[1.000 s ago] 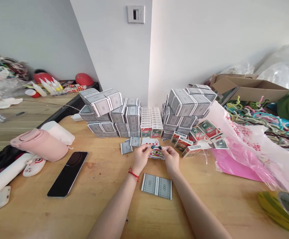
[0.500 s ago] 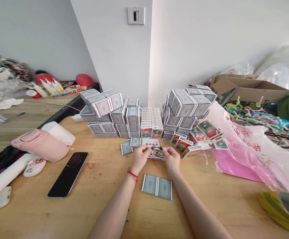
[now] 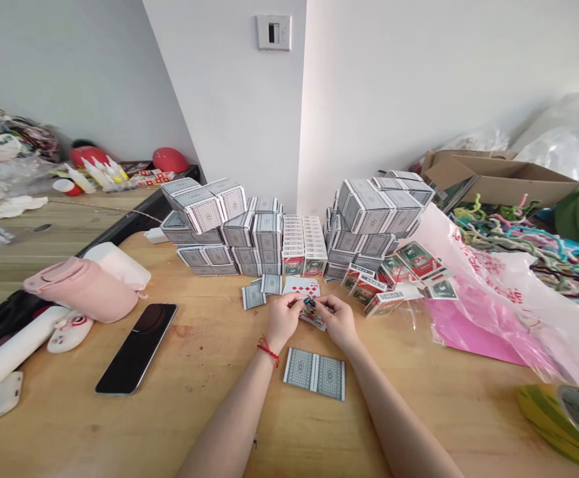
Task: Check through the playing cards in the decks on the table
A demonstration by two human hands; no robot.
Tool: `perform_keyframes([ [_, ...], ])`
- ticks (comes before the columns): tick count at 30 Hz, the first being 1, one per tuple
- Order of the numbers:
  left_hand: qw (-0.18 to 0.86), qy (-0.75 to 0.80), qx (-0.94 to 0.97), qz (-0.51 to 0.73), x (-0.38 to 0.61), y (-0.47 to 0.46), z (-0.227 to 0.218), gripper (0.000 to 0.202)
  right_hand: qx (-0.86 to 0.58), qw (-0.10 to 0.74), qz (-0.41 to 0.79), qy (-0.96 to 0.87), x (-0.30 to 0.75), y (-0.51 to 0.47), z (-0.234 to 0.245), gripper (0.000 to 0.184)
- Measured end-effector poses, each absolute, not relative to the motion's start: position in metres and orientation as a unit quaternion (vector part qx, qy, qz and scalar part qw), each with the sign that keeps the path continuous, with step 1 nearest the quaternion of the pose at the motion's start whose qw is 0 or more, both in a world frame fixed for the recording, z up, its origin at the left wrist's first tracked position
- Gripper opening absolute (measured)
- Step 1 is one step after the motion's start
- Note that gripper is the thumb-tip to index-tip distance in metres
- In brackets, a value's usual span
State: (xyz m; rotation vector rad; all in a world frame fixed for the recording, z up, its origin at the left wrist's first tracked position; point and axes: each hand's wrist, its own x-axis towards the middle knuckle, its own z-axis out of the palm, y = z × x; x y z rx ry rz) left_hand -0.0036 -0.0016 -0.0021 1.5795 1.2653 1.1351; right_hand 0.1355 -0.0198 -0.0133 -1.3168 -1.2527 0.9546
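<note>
My left hand (image 3: 284,318) and my right hand (image 3: 338,320) are closed on a playing card (image 3: 313,315) with a coloured face, fingertips nearly meeting over its top edge. My fingers hide part of it, and whether more than one card is held I cannot tell. Just behind lie face-up playing cards (image 3: 300,286) with red diamonds. Nearer me, a folded-looking pair of card backs (image 3: 314,373) lies flat between my forearms. To the left of my hands are a few loose grey-backed pieces (image 3: 254,297).
Grey card-patterned blocks are stacked at the left (image 3: 210,212) and right (image 3: 369,209), with upright card boxes (image 3: 303,245) between them. More card boxes (image 3: 369,289) lie right. A phone (image 3: 137,348), pink cup (image 3: 83,289), plastic bag (image 3: 489,279) and tape roll (image 3: 566,421) surround the workspace.
My fingertips have come closer together over the card, and it now sits at a slant. My right hand has shifted slightly left. The other things have stayed put.
</note>
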Motion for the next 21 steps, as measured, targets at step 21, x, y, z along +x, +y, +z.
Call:
perform_keyframes([
  [21, 0.517, 0.448, 0.553, 0.476, 0.005, -0.008, -0.001, 0.023, -0.535, 0.639, 0.436, -0.340, 0.126, -0.021, -0.017, 0.028],
])
